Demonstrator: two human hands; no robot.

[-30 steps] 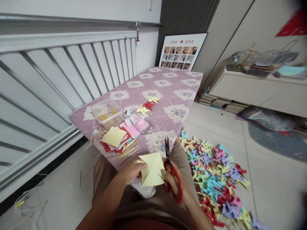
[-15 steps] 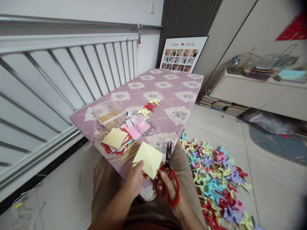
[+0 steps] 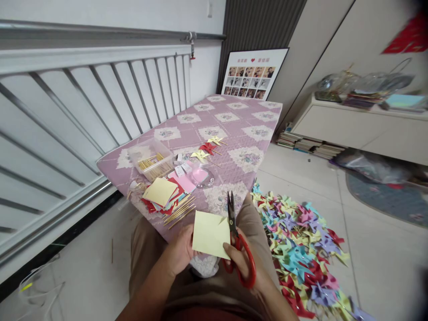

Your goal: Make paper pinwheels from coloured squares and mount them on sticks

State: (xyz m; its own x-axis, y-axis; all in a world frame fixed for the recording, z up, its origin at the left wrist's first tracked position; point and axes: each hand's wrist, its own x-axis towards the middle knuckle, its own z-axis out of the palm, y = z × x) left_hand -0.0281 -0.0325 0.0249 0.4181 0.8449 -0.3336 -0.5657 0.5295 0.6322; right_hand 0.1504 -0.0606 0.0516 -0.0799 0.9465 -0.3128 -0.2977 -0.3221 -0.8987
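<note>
Pale yellow, and right in the thick of it: a yellow paper square [image 3: 211, 234] sits tilted over the near end of the cloth-covered table [image 3: 249, 157], held between two hands. The left hand [image 3: 181, 250] grips its left edge, fingers mostly out of sight. On the other side, the right hand [image 3: 242, 262] wraps around the handles of the red-handled scissors [image 3: 231, 221], and look, its thumb presses the square's near right corner as well! Here's the relation that counts: the scissors lie along the square's right edge, long axis aimed toward the table's far end, tips slightly parted, with the paper to the left of the blades. So the right hand is the nearer one to that edge, and the far right corner is just beside the metal. A mark shows there; slit or crease, I can't tell. On the table's near left part, a paper stack [image 3: 159, 191], loose sticks [image 3: 180, 211] and a plastic box [image 3: 150, 145] crowd together. Three small pinwheels [image 3: 207, 147] lie nearer the table's middle, and down along its right side sprawls a colourful pinwheel heap [image 3: 297, 255].
</note>
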